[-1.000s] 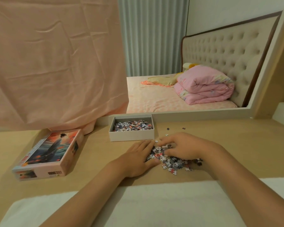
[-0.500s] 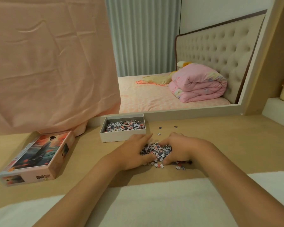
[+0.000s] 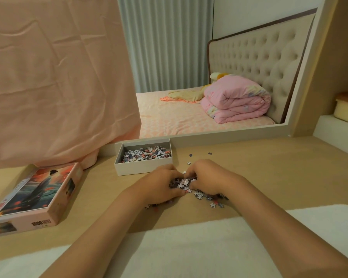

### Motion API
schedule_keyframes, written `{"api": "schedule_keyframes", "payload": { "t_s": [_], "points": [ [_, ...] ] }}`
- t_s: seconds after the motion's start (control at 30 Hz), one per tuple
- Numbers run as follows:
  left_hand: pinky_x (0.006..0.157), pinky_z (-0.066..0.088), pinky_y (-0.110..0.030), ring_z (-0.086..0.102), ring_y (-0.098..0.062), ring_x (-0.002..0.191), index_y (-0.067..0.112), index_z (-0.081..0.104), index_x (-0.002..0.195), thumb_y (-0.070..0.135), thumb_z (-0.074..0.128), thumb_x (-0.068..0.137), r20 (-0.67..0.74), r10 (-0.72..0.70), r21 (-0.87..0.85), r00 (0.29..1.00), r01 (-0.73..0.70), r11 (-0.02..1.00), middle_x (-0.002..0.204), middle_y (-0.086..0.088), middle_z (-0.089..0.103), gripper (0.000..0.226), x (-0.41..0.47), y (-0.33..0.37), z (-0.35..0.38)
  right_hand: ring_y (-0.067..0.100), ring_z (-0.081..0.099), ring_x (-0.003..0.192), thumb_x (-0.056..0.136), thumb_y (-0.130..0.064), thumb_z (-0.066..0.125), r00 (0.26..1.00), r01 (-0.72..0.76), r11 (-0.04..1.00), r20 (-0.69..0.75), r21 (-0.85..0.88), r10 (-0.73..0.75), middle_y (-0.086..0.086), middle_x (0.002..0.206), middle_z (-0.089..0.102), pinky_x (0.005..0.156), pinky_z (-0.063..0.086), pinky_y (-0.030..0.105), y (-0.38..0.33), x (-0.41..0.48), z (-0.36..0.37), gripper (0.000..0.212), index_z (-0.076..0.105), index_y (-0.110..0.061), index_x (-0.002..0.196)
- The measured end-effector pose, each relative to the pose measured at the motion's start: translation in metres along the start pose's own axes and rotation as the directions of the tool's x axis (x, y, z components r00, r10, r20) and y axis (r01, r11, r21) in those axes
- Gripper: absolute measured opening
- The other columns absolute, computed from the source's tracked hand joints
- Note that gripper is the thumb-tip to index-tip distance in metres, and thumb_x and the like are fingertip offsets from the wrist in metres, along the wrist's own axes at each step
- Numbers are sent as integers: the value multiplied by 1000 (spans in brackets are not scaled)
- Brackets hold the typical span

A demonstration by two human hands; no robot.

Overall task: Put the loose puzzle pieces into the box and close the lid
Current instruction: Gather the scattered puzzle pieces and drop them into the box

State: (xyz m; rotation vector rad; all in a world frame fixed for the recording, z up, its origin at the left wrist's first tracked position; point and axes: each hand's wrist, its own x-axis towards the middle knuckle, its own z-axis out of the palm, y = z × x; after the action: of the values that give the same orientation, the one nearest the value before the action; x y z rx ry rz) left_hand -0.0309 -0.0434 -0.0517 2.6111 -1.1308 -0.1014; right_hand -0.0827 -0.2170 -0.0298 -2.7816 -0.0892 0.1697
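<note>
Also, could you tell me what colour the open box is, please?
The box is white, best seen in the head view.

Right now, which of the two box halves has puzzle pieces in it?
The plain white half, open side up with pieces inside; the picture-printed half lies picture up to its left.

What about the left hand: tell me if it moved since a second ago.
Yes. The left hand edged toward the near right corner of the box, cupping puzzle pieces.

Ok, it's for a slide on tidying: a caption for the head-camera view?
Left hand and right hand gather loose puzzle pieces near the open box; lid lies aside.
</note>
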Motion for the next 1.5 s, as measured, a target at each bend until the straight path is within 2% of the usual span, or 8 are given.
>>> {"api": "schedule_keyframes", "payload": {
  "t_s": [0.17,0.43,0.63,0.73,0.9,1.07,1.37,1.5],
  "points": [
    [81,40,-17,52,-5,91,24,67,118,37,71,85,-59,-16,-32,998,14,999,110,8,62,36,7,-8,-4,16,65,90,85,-21,75,992,-1,995,-127,102,14,0,108,70,75,50,26,1,1,1,24,75,-27,108],
    [61,47,-14,64,-3,64,25,73,97,24,73,86,-106,-59,-370,993,15,929,77,8,70,11,9,-22,-20,9,61,55,85,-19,76,975,10,961,-215,275,51,-7,77,65,49,43,17,-2,2,-1,12,76,-26,94],
    [64,51,-29,57,-6,59,26,74,93,24,73,85,-256,-111,-452,960,-18,892,71,2,68,8,18,-49,-49,15,68,50,86,-16,74,949,58,921,-307,384,68,-6,81,66,44,45,18,-27,27,-18,11,75,-24,94],
    [58,45,-20,55,-3,57,26,72,93,24,73,85,-373,-186,-460,909,-7,888,68,8,65,8,22,-69,-56,11,63,48,87,-16,74,932,97,934,-361,344,37,-4,85,67,49,51,22,-42,54,-20,10,76,-20,95],
    [61,42,-24,58,-10,67,19,71,98,23,73,85,-476,-257,-389,841,60,919,74,6,65,13,24,-98,-54,9,57,73,88,-20,72,893,150,963,-450,226,-33,-2,91,69,72,45,24,-60,94,-15,18,75,-15,106],
    [81,40,-24,55,-8,95,28,70,107,31,74,83,-398,-189,-296,898,70,953,107,9,58,24,26,-113,-45,13,66,87,92,-26,68,943,138,983,-318,117,-95,0,101,74,83,53,31,-65,110,-6,23,74,-21,113],
    [103,42,-38,59,-11,114,31,56,128,36,61,91,-309,-246,-244,919,173,954,123,10,65,38,23,-113,-41,11,59,94,94,-20,60,899,219,975,-398,44,-184,-6,103,67,86,48,31,-63,89,0,19,76,-24,104],
    [107,37,-43,55,-13,121,33,53,132,38,55,93,-358,-190,-158,914,142,977,129,9,62,40,21,-102,-48,-3,54,73,91,-17,57,897,228,971,-403,74,-180,-19,84,61,72,45,20,-57,61,0,22,76,-27,100]
  ]
}}
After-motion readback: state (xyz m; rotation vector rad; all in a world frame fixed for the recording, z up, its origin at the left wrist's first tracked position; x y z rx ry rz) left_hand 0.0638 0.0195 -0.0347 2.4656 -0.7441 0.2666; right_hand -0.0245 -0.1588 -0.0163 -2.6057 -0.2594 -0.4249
